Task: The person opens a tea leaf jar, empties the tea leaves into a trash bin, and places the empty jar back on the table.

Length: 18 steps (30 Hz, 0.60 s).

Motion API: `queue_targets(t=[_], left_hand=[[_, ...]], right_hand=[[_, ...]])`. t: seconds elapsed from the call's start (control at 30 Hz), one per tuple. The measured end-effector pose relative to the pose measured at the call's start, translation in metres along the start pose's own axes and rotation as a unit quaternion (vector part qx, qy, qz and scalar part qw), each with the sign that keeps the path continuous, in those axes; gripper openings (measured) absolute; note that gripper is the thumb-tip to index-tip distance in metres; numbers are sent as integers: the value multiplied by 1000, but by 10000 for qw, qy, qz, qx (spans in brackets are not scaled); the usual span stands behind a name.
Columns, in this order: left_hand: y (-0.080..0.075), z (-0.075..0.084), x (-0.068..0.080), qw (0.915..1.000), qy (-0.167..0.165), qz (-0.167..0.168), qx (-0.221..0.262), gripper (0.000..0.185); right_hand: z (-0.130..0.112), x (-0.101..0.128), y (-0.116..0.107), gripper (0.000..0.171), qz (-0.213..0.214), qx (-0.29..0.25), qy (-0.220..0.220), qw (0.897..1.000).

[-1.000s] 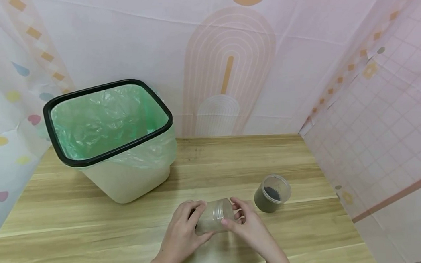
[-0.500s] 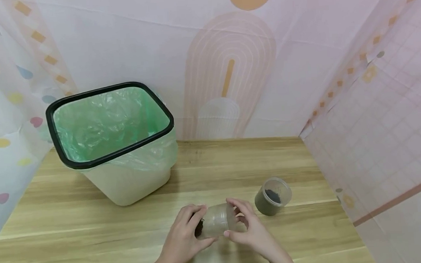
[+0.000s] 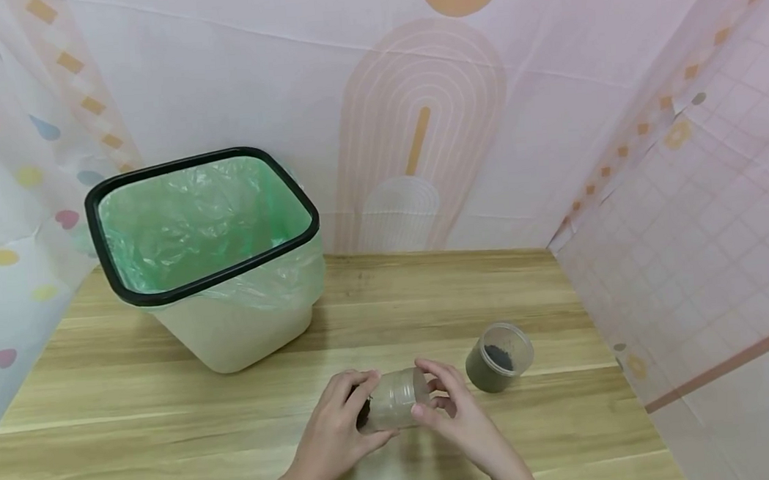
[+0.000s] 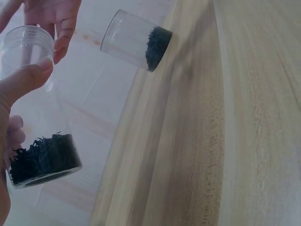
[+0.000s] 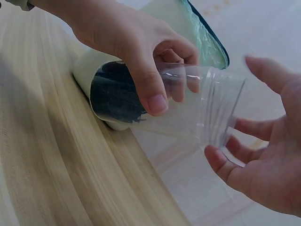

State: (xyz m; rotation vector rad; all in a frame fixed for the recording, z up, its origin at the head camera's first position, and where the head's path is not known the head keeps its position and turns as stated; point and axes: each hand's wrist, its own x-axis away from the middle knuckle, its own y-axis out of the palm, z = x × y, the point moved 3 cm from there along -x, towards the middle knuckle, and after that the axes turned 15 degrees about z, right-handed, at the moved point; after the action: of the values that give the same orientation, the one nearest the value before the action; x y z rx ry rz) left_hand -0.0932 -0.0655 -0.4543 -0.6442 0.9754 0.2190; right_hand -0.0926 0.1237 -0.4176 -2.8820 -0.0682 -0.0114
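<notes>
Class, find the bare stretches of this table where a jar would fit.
Bare wood lies left of the hands, before the bin, and behind the dark jar toward the wall. It is crowded between the held jar and the dark jar.

Wooden table point(image 3: 427, 289), patterned pink wall point(image 3: 548, 112)

text: none readable | labels: none (jars and bin unmarked)

– What sort of place is this?
– Staged home corner, prob. a recording booth: printed plastic sheets point(image 3: 548, 112) for walls, w/ a fake pink tile pattern on the right.
– Furniture?
– Just a wood-grain table point(image 3: 139, 438) & a lined waste bin point(image 3: 231, 330) on it.
</notes>
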Motion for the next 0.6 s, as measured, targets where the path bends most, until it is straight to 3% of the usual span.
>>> queue_targets(t=[0.13, 0.3, 0.47, 0.6], left_hand=[[1, 0, 0, 10000, 58, 22, 8, 77], [1, 0, 1, 10000, 64, 40, 27, 76], [0, 0, 1, 10000, 52, 11, 14, 76], [1, -1, 2, 10000, 58, -11, 11, 76]], right_hand=[[4, -1, 2, 46, 283, -276, 228, 9990], [4, -2, 3, 54, 471, -507, 396, 9968], [2, 0, 1, 65, 352, -385, 541, 9972], [1, 0, 0, 64, 128, -109, 280, 9995]])
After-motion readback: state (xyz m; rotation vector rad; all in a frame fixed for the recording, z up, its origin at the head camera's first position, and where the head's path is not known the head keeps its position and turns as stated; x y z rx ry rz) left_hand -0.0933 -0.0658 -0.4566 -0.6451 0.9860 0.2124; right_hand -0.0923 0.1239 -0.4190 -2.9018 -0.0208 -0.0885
